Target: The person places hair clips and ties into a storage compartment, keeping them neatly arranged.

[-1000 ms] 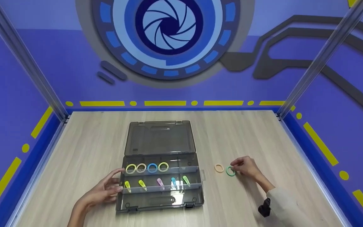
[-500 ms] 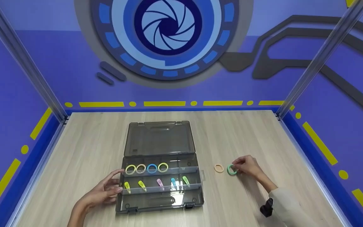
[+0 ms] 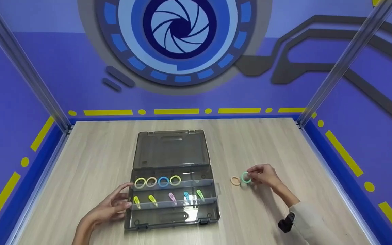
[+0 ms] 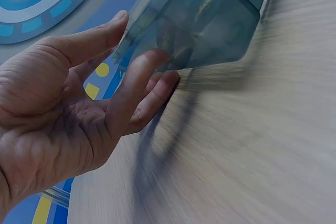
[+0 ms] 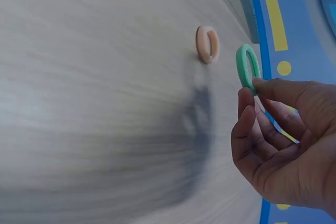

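1. Head view: a smoky grey transparent plastic organiser box (image 3: 172,190) lies open on the pale wood-grain desk (image 3: 267,143), its lid folded flat away from the person. The far compartment holds a row of four hair rings, two yellow, one blue and one yellow-green (image 3: 157,181); the next row holds five small hair clips (image 3: 168,199) in yellow, pink, blue and green. The left hand (image 3: 109,207) rests against the box's left wall, fingers straight and relaxed, grasping nothing. To the right of the box, the right hand (image 3: 262,177) pinches a green elastic hair ring (image 3: 246,178) between thumb and fingertips, lifted just off the desk. A peach elastic hair ring (image 3: 235,181) lies flat on the desk just beside the green one, between it and the box.

2. Left wrist view: the left hand (image 4: 79,108) is spread, thumb and fingers touching the corner of the grey box (image 4: 194,24), not curled round it.

3. Right wrist view: the right hand (image 5: 283,140) holds the green ring (image 5: 248,68) by its edge between thumb and forefinger, clear of the desk. The peach ring (image 5: 208,44) lies on the desk near it, apart from it.
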### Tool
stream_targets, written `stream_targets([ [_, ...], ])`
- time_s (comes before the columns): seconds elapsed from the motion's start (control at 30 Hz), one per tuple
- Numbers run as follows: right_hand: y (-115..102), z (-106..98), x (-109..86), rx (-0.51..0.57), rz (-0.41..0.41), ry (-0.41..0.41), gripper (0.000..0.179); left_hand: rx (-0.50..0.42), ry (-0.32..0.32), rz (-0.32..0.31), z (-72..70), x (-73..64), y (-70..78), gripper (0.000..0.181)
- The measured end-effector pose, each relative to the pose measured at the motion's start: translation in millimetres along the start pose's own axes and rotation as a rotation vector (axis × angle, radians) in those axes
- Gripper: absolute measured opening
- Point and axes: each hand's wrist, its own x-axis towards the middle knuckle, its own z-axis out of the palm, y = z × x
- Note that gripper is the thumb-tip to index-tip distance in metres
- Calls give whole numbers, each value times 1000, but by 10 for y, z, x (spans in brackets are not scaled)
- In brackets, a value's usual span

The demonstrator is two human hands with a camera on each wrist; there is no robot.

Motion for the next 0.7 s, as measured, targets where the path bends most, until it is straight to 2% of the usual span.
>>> stream_targets([
  [0.17, -110, 71, 28, 78, 13, -40, 26, 6, 3, 3, 3, -6, 3, 81],
  [0.33, -208, 230, 64, 177, 43, -92, 32, 5, -12, 18, -9, -9, 4, 81],
  [0.47, -274, 366, 107, 233, 25, -141, 32, 6, -10, 18, -10, -7, 0, 82],
  [0.57, -335, 463, 155, 254, 2, -167, 29, 6, 11, -4, 0, -5, 2, 84],
  [0.7, -441, 577, 213, 220, -24, -168, 27, 7, 20, -23, 9, -2, 6, 84],
])
